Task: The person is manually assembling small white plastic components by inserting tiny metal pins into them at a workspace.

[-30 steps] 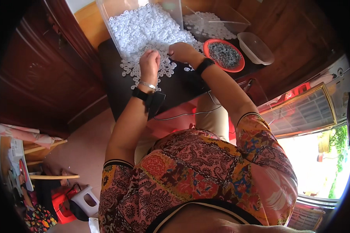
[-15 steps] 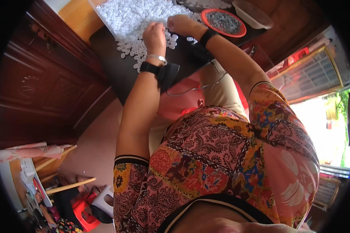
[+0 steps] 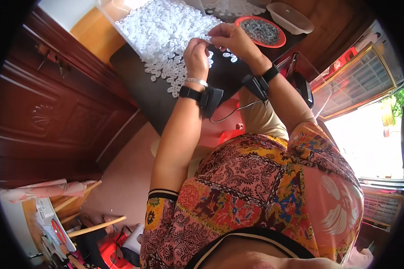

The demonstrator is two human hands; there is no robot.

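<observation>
It looks like a room in a home: carved dark-wood panelling beyond the left edge of the black table, pink floor and a red plastic stool past its near-left corner.

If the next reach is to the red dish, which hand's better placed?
Right, probably: the right hand is close to the red dish, while the left hand is farther off, by the white pieces.

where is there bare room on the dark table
Front left of the table, between the loose white pieces and its left edge; also a patch between left hand and right hand, at wrist level. Crowded farther back: white heap, red dish, pale tub.
</observation>
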